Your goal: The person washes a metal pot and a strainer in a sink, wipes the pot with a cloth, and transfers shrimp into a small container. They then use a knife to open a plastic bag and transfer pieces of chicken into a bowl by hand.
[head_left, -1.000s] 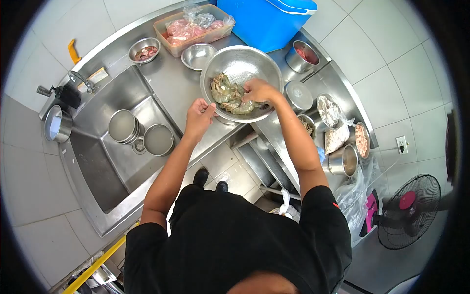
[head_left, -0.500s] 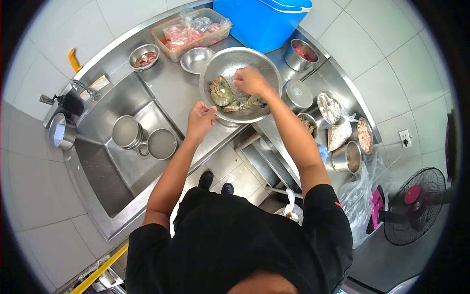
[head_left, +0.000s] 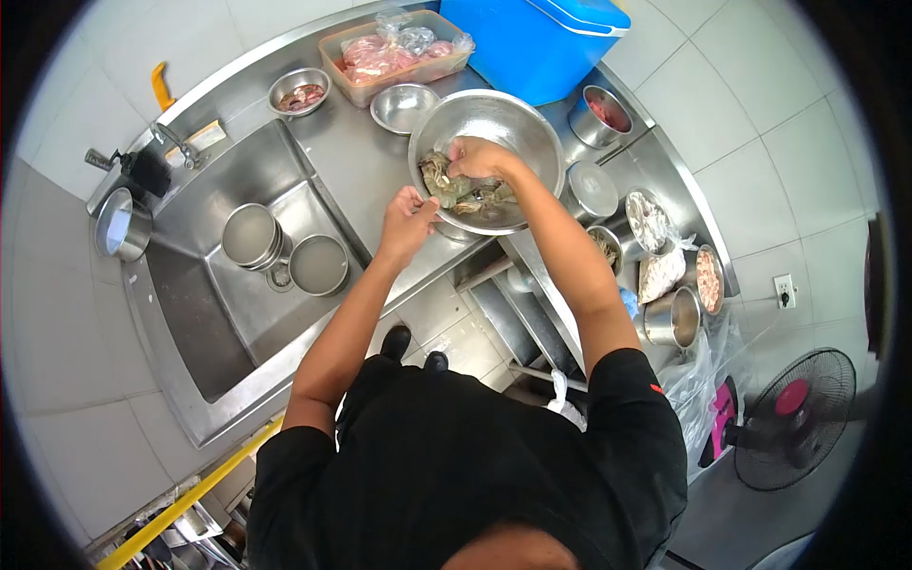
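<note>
A large metal bowl (head_left: pixel 537 142) sits on the steel counter with a clump of grey-green shellfish that look like raw shrimp (head_left: pixel 467 193) in its near left part. My right hand (head_left: pixel 483 160) reaches into the bowl, its fingers curled down onto the shrimp; the fingertips are partly hidden. At the bowl's near left rim, my left hand (head_left: pixel 410 223) has its thumb and fingers closed on the edge.
Left is a sink (head_left: pixel 214 347) with several metal pots (head_left: pixel 318 265). Behind stand a small bowl (head_left: pixel 404 107), a plastic tub (head_left: pixel 394 76) of bagged meat and a blue cooler (head_left: pixel 532 47). Several food containers (head_left: pixel 649 223) line the right counter; a fan (head_left: pixel 793 418) stands beyond.
My right hand has moved left and down within the bowl, onto the shrimp. My left hand stays by the rim. The whole view has shifted slightly.
</note>
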{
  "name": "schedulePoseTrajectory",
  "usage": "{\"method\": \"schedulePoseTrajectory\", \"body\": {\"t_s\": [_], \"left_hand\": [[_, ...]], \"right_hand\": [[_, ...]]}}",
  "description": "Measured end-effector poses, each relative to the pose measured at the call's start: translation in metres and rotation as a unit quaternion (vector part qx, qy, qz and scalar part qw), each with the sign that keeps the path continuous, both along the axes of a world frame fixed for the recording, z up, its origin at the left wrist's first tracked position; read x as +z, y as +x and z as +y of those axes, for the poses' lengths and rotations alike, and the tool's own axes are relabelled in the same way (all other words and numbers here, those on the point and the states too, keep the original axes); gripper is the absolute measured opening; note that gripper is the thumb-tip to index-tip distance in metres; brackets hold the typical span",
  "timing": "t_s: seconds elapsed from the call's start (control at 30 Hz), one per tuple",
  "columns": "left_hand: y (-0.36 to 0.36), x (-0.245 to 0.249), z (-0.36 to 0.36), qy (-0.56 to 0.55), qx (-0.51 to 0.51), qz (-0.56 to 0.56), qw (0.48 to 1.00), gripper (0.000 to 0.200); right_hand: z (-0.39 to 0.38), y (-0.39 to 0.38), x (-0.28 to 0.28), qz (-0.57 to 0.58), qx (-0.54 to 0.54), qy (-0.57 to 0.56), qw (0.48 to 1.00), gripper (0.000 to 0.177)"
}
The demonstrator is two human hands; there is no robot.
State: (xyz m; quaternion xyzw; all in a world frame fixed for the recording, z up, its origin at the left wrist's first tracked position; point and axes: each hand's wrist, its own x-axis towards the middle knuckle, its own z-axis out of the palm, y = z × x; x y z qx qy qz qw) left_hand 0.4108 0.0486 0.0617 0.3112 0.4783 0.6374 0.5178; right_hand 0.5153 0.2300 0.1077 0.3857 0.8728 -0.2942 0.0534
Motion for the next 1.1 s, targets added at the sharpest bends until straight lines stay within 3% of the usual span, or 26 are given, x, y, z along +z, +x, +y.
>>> {"method": "schedulePoseTrajectory", "body": {"t_s": [0.23, 0.4, 0.47, 0.5, 0.6, 0.7, 0.77, 0.9, 0.97, 1.03, 1.1], "left_hand": [[-0.003, -0.006, 0.003, -0.014, -0.002, 0.026, 1.000, 0.020], [0.001, 0.002, -0.001, 0.000, 0.008, 0.019, 1.000, 0.020], [-0.013, -0.021, 0.005, -0.019, 0.003, 0.094, 0.995, 0.020], [-0.019, -0.029, 0.008, -0.026, -0.005, 0.127, 0.992, 0.020], [-0.019, -0.025, 0.008, -0.020, -0.027, 0.138, 0.990, 0.019], [-0.016, -0.017, 0.006, -0.027, -0.018, 0.014, 0.999, 0.018], [-0.002, 0.007, -0.001, -0.033, -0.024, 0.006, 0.999, 0.018], [-0.011, -0.004, 0.004, -0.036, -0.034, 0.013, 0.999, 0.018], [-0.012, -0.004, 0.004, -0.038, -0.036, 0.020, 0.998, 0.018], [-0.010, -0.006, 0.005, -0.038, -0.033, 0.025, 0.998, 0.019], [-0.011, -0.008, 0.003, -0.038, -0.037, 0.048, 0.997, 0.019]], "right_hand": [[-0.015, 0.021, 0.006, 0.078, -0.049, -0.071, 0.993, 0.043], [0.000, 0.038, -0.006, 0.182, -0.055, -0.033, 0.981, 0.039], [-0.003, 0.065, 0.009, 0.215, -0.090, -0.007, 0.972, 0.037], [-0.014, 0.083, 0.027, 0.289, -0.111, -0.006, 0.951, 0.035], [-0.050, 0.163, 0.063, 0.359, -0.204, 0.015, 0.911, 0.031], [-0.085, 0.235, 0.066, 0.372, -0.328, 0.021, 0.868, 0.031], [-0.103, 0.277, 0.048, 0.436, -0.379, -0.014, 0.816, 0.031], [-0.112, 0.319, 0.004, 0.394, -0.441, 0.037, 0.806, 0.029], [-0.112, 0.327, -0.006, 0.392, -0.448, -0.008, 0.803, 0.030], [-0.114, 0.333, -0.011, 0.328, -0.448, 0.007, 0.832, 0.027], [-0.111, 0.329, -0.010, 0.227, -0.436, 0.176, 0.853, 0.023]]}}
